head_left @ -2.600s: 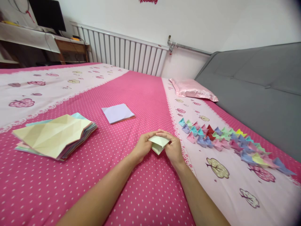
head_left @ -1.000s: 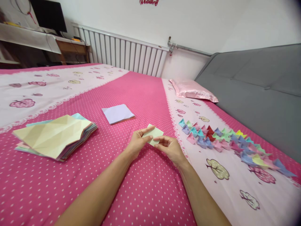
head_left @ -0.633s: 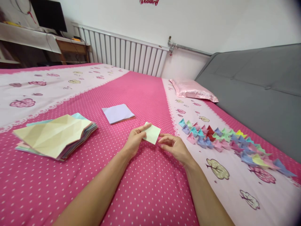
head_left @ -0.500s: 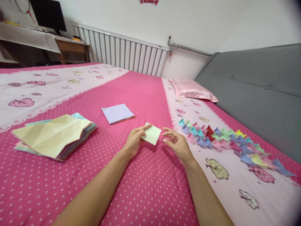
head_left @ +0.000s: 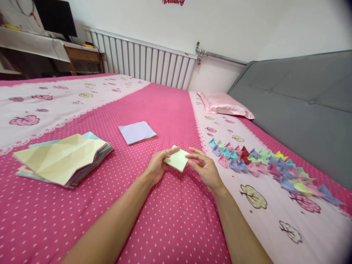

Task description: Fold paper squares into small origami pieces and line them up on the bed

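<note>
While the left hand holds a small folded square of pale green paper, its fingers clamped on the left side with the thumb on top, the right hand meets the opposite corner. The right hand's fingers are slightly spread, their tips at the paper's edge; whether they pinch it cannot be told. The green square is held between the two hands, low over the pink dotted middle of the bedspread.

Red script lettering on the white wall, partly cut off by the top edge, reads "Wedding"; it is the only legible writing.

Beyond the hands and to their left lies a neat stack of square paper with a lavender sheet uppermost. Farther left sits a looser, larger pile of creased sheets, cream on top, with blue and pink edges showing. On the right, many small folded paper boats stand close together in rows, in blue, pink, green, red and yellow. Behind them are a pink satin pillow and a grey padded headboard. A white radiator lines the far wall, near a cloth-covered tabletop bearing a dark monitor.
</note>
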The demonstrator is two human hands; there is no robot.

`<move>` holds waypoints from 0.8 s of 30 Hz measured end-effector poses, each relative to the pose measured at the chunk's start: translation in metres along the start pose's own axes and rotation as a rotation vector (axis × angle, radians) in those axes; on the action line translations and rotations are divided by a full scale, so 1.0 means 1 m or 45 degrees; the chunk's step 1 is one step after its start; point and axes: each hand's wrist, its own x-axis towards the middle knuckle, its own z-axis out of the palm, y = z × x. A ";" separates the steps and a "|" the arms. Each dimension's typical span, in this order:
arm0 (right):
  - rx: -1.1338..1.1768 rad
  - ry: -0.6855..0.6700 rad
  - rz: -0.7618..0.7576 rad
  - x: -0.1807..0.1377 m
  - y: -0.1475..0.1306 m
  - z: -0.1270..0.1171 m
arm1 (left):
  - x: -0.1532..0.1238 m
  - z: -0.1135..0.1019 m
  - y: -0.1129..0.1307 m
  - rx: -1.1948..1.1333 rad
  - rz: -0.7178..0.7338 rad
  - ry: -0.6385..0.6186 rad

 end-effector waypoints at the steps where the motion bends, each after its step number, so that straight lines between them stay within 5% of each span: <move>1: 0.002 0.000 -0.001 0.000 0.000 0.000 | 0.000 0.000 0.000 -0.001 -0.004 0.000; 24: -0.051 -0.055 -0.039 -0.002 -0.002 0.004 | -0.001 0.000 0.000 -0.050 -0.036 0.010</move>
